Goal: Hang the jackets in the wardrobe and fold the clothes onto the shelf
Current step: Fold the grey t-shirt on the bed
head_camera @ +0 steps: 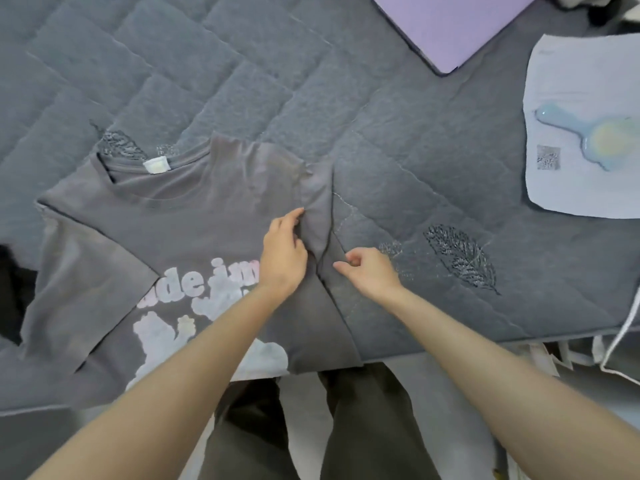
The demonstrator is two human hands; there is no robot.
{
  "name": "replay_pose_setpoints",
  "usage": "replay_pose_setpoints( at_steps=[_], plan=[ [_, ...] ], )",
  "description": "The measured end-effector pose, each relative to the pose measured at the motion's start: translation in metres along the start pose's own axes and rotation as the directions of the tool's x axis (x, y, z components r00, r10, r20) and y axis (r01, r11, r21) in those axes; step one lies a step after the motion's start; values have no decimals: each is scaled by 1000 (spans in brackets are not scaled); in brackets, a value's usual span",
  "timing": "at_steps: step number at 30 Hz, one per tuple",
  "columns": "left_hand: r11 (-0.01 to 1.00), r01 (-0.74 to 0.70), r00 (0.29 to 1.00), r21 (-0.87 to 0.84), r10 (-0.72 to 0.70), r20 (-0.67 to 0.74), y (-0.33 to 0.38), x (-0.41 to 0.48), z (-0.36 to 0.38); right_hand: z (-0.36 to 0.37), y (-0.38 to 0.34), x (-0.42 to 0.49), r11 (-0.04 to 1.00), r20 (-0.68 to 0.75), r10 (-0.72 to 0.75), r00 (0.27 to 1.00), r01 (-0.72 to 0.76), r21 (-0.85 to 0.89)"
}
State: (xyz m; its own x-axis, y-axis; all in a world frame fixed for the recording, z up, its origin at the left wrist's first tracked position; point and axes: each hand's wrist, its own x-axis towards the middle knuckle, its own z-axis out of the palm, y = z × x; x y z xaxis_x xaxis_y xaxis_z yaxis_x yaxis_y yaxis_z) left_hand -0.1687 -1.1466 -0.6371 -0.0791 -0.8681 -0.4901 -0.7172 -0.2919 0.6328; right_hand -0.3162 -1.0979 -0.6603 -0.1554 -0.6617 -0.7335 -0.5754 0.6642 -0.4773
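Trousers: the person's dark trousers (363, 427) show at the bottom, standing right against the edge of the bed. Both bare forearms reach forward from there.

Left hand: the left hand (282, 252) lies on the chest of the shirt with its fingers fairly straight. The fingertips touch a raised crease, and the hand seems to be pinning the cloth so that it does not slide.

Right hand: the right hand (369, 270) is just beside the left, on the far side of the crease. Its fingers are curled and thumb and forefinger meet at the shirt's side edge, apparently pinching it to draw that side inward.

Task's thing: a grey T-shirt (194, 216) lies front up and flat on the bed, with pale lettering and a pale print partly covered by the left forearm. Most of it lies to the left of both hands. Its white neck label (156, 165) is on the far side and the hem reaches the bed's near edge. One sleeve (79, 278) is spread out to the left.

Likely reason: the shirt is spread flat so that its sides can be folded in neatly.

Bed: a grey quilted cover (207, 81) lies under everything, with a stitched leaf (460, 259) near the right hand.

Far right: a white packet (571, 81) holding a pale blue handled item lies well apart from the shirt.

Farthest: a lilac flat case (450, 22), cut off by the frame.
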Motion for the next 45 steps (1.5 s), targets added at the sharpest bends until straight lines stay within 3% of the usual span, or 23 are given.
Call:
replay_pose_setpoints(
  at_steps=[3,4,6,8,9,12,15,17,19,21,24,26,28,31,33,40,45],
  plan=[
    [954,-204,975,220,219,-46,7,-5,-3,-10,6,-5,998,-70,-4,998,8,58],
    [874,-331,934,354,358,-10,12,-5,-3,-18,11,-8,996,-105,7,994,2,88],
    [633,-562,811,533,550,202,24,-2,0,-39,26,-15,992,-160,33,986,-13,125],
    [436,-663,732,609,548,404,39,8,11,-59,43,-24,991,-164,45,985,-23,134],
    [377,-666,728,643,515,452,45,14,17,-66,51,-28,990,-148,43,988,-23,137],
    [272,-628,760,729,412,502,65,31,32,-68,67,-37,984,-97,54,994,-37,173],
    [53,-642,733,765,336,591,75,45,37,-55,72,-38,945,-62,131,989,-106,308],
    [-16,-623,743,782,300,598,78,52,35,-49,74,-38,917,-46,169,984,-140,373],
    [30,-629,760,777,236,606,79,58,34,-46,76,-37,894,-23,187,982,-160,419],
    [142,-658,752,740,190,632,77,60,34,-44,77,-36,869,7,199,980,-180,461],
    [489,-607,787,627,260,559,79,59,34,-44,78,-35,816,53,202,978,-198,543],
    [609,-605,790,513,382,480,86,55,38,-47,76,-35,787,72,188,980,-194,585],
    [617,-668,742,417,502,445,99,48,42,-51,74,-37,795,78,142,987,-161,585],
    [522,-785,619,332,654,434,111,39,45,-60,69,-42,837,61,32,998,-60,544],
    [501,-814,580,293,709,401,109,36,37,-68,63,-45,858,60,-34,998,-2,514],
    [625,-732,677,272,711,189,48,27,-30,-52,9,-52,881,232,-225,946,96,464],
    [695,-607,790,385,581,196,-17,14,-89,15,-43,-50,934,317,-223,922,108,341]
  ],
)
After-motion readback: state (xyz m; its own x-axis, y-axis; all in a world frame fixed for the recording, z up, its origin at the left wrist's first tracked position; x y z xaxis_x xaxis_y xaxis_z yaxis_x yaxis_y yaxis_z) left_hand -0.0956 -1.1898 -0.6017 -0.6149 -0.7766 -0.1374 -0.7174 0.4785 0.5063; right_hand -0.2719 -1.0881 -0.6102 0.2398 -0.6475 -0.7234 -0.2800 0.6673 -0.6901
